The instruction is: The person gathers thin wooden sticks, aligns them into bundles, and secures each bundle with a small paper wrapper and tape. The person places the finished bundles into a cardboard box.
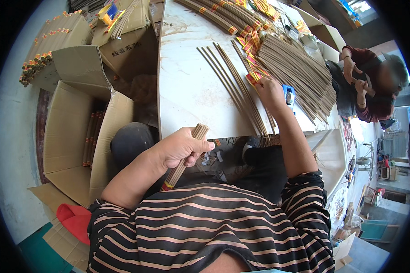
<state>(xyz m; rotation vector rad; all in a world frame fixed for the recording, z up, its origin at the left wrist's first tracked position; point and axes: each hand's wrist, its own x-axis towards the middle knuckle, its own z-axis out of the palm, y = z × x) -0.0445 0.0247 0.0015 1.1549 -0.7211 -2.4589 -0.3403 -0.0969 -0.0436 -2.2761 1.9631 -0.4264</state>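
Observation:
My left hand (180,148) is wrapped round a bundle of incense sticks (199,131), held tilted in front of my body beyond the table's near edge. A red and yellow band shows at the bundle's lower end. Over the table, my right hand (269,93) has its fingers closed on a red and yellow paper label (252,77) by a row of similar labels. Several loose incense sticks (236,86) lie just left of that hand. To its right spreads a large fanned pile of incense sticks (296,73), with a blue tape dispenser (288,94) beside my wrist.
Banded incense bundles (218,16) lie at the far side of the white table (182,91). On the left stands an open cardboard box (66,141) with bundles inside. More bundles (54,38) are stacked behind it. Another person (369,84) sits at the right.

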